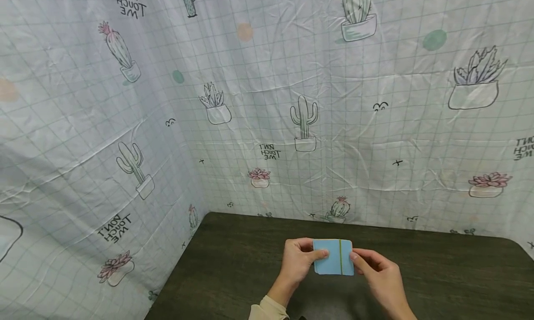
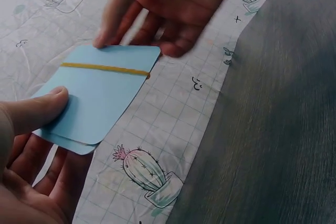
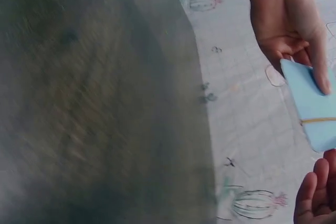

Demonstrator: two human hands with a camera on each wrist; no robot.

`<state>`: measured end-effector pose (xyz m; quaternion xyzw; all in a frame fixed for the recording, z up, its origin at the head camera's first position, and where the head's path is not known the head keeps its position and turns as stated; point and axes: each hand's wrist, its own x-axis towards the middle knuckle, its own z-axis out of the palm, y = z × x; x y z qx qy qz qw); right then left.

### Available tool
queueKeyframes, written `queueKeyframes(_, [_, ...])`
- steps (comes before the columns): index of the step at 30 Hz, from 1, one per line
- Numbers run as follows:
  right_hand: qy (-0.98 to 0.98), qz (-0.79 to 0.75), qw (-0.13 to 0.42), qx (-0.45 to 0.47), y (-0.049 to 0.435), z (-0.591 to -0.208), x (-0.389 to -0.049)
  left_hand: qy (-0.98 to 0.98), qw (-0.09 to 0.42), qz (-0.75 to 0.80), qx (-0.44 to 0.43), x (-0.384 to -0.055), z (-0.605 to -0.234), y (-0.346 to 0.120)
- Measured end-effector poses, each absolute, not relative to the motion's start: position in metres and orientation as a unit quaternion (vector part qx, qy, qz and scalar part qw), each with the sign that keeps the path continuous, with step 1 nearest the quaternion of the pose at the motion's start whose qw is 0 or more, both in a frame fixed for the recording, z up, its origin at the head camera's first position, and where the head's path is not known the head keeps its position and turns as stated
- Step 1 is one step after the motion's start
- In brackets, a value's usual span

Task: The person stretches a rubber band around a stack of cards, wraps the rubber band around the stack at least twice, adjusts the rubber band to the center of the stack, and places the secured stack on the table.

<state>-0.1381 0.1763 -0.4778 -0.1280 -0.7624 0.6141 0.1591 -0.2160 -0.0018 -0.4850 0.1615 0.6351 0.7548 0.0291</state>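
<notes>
A small stack of light blue cards (image 1: 327, 265) with rounded corners is held up over the table, one layer peeking out at a lower corner. Across it, toward the right end, runs a yellowish rubber band (image 2: 107, 68). My left hand (image 1: 294, 263) grips the left end, thumb flat on the top face and fingers underneath. At the opposite end my right hand (image 1: 383, 274) pinches the edge between thumb and fingers, just beyond the band. The right wrist view catches only part of the cards (image 3: 310, 100) at its right border.
A dark wood-grain table (image 1: 233, 259) lies beneath the hands. Behind it and along its left side hangs a white grid-patterned cloth (image 1: 250, 125) printed with cacti and mirrored lettering. A beige sleeve (image 1: 269, 309) covers the left forearm.
</notes>
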Motion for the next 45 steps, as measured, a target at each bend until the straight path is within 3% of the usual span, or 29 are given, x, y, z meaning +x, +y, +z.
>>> queueKeyframes(6, [-0.803, 0.551, 0.221, -0.047, 0.183, -0.467, -0.142, 0.634, 0.053, 0.754, 0.165, -0.217, -0.485, 0.001])
queueKeyframes(14, [-0.816, 0.491, 0.305, -0.022, 0.173, -0.468, -0.144, 0.650, 0.052, 0.727, 0.213, -0.209, -0.480, 0.013])
queueKeyframes(19, [-0.817, 0.471, 0.331, -0.011, 0.170, -0.468, -0.146, 0.648, 0.078, 0.722, 0.230, -0.207, -0.478, 0.016])
queueKeyframes(30, [-0.827, 0.452, 0.332, -0.046, 0.171, -0.470, -0.146, 0.630, 0.111, 0.730, 0.241, -0.209, -0.477, 0.022])
queueKeyframes(37, [-0.820, 0.474, 0.318, -0.049, 0.170, -0.471, -0.146, 0.653, 0.063, 0.730, 0.192, -0.219, -0.472, 0.021])
queueKeyframes(45, [-0.836, 0.475, 0.272, -0.039, 0.170, -0.467, -0.144, 0.664, 0.049, 0.689, 0.285, -0.234, -0.461, 0.014])
